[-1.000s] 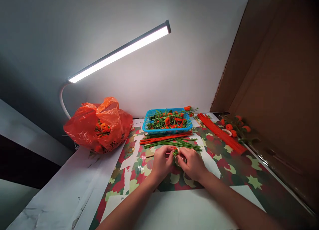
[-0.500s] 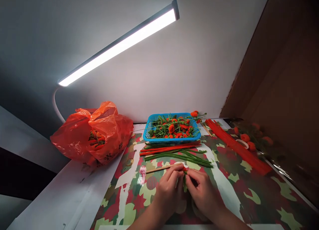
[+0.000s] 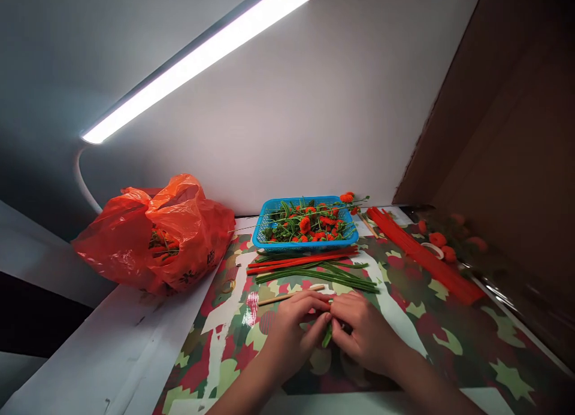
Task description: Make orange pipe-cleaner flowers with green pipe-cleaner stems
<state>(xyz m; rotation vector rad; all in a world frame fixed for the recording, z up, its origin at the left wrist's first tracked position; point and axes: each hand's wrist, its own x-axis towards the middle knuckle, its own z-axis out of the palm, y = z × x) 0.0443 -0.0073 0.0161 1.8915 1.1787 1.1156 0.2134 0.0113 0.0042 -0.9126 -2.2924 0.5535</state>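
Green fuzzy piece (image 3: 327, 336): pinched between both hands, apparently to be steadied.
Left hand (image 3: 295, 326), right hand (image 3: 369, 334): curled, fingertips closed on it.
Green pipe cleaners (image 3: 274, 277): laid beyond hands, seemingly within reach.
Blue basket (image 3: 305, 246): set farther out, flowers (image 3: 305, 225) contained.

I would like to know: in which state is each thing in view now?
Lamp: lit.
Red plastic bag: open, orange flowers inside.
Blue basket: filled, red flowers showing.
Wooden stick: lying flat.
Left hand: closed on small green piece.
Right hand: closed on the same piece.
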